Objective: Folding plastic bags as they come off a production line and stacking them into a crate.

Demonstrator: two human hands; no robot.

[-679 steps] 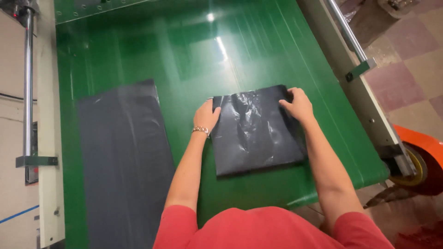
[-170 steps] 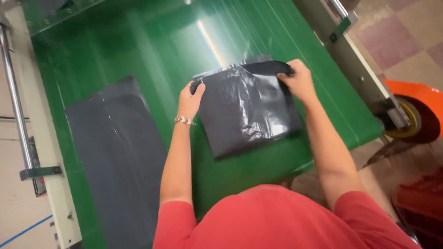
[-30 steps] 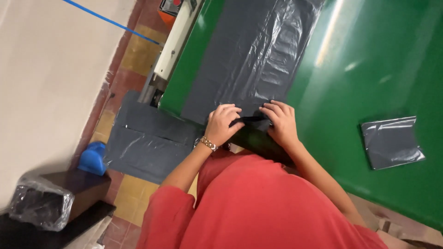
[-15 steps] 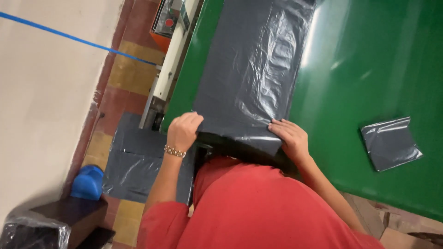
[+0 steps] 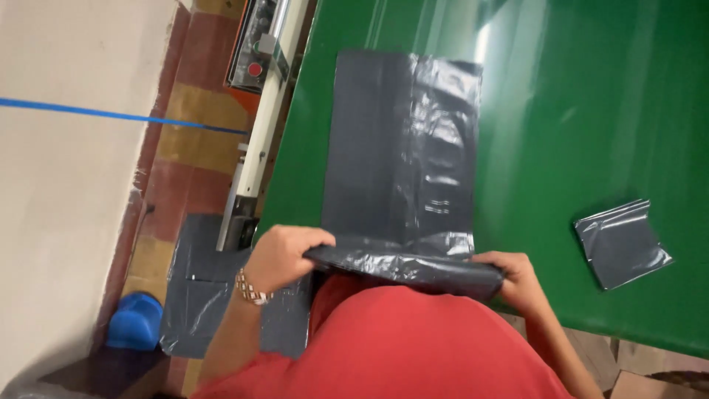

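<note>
A long dark grey plastic bag [image 5: 402, 155] lies flat on the green table [image 5: 591, 111], stretching away from me. Its near end is lifted and curled over at the table's edge. My left hand [image 5: 284, 255], with a bracelet on the wrist, grips the left corner of that near end. My right hand [image 5: 513, 277] grips the right corner. A small folded grey bag [image 5: 622, 242] lies to the right on the table, apart from both hands.
A machine frame with a white rail and a red button [image 5: 255, 70] runs along the table's left side. More grey plastic sheet [image 5: 196, 295] hangs down to the tiled floor. A blue object [image 5: 136, 321] sits on the floor at lower left.
Both hands moved apart to the near corners of the long bag and lifted its end. The view tilted, so more of the bag's length shows.
</note>
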